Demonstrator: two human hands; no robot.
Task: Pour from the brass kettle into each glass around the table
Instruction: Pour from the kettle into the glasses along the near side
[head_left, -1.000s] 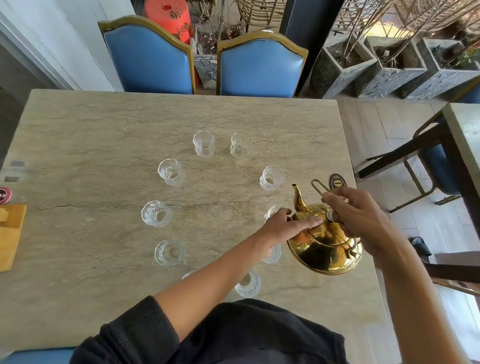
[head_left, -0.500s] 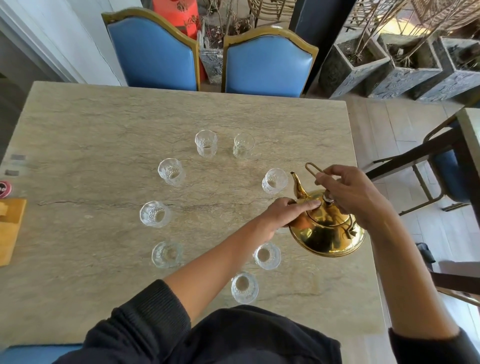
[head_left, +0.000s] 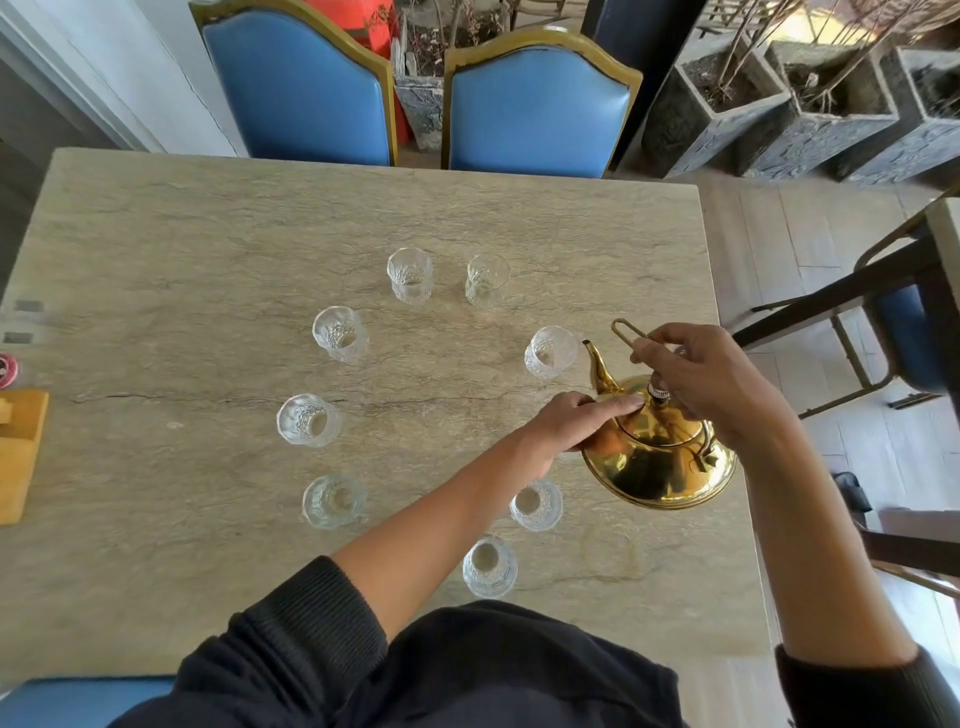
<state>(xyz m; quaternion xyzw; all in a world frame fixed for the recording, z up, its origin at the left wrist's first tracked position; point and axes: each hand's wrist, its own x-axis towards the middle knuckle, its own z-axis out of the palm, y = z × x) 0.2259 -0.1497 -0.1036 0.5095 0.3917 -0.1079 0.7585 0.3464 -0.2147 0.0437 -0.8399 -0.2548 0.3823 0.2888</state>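
Both forearms reach forward from dark sleeves pushed up toward the elbows. The left arm runs from about 7 o'clock toward 2 o'clock, ending in the left hand (head_left: 576, 426), palm down, fingers straight and together, fingertips pressing on the kettle (head_left: 660, 462) lid. The right arm comes up from 5 o'clock; the right hand (head_left: 711, 384) is raised at 3 o'clock, fingers curled round the kettle's handle.

Single head-worn wide-angle view, steeply down and forward over the table (head_left: 208, 249), close above both forearms.
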